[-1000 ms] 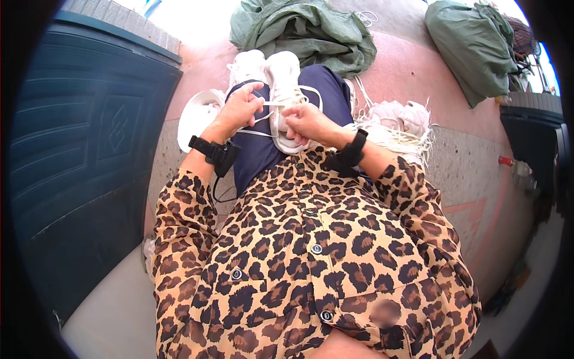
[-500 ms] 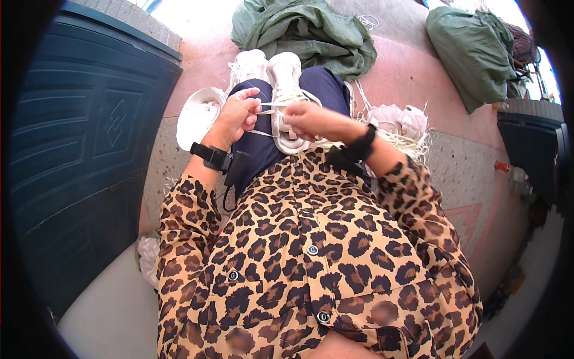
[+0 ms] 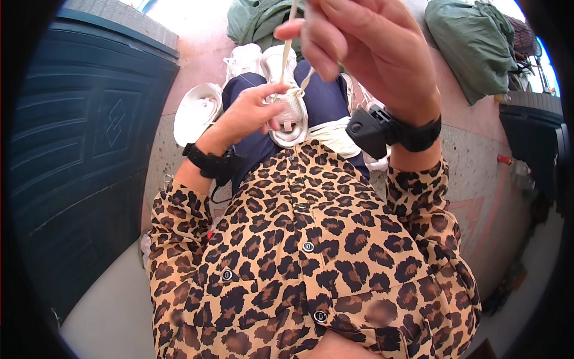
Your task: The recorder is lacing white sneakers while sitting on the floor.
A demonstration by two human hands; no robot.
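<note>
A white sneaker [image 3: 293, 110] lies in my lap between my thighs, its opening toward me. A pale flat shoelace [image 3: 287, 57] rises taut from it to my right hand [image 3: 373, 54], which is lifted high and close to the camera, fingers pinched on the lace. My left hand [image 3: 251, 112] is at the shoe's left side, thumb and forefinger apart, the fingertips by the lace holes and the foot of the lace. A bundle of cream laces [image 3: 335, 139] is draped over my right thigh.
Another white shoe [image 3: 243, 61] is beyond my left knee. A white round container [image 3: 197, 113] with pale pieces inside stands left of my leg. Green sacks [image 3: 472, 51] lie ahead and at far right. A dark blue panelled door [image 3: 89, 113] borders the left.
My right hand has swung up and away from the shoe, drawing the lace upward. My left hand has moved slightly down and right, against the shoe, its fingers parting.
</note>
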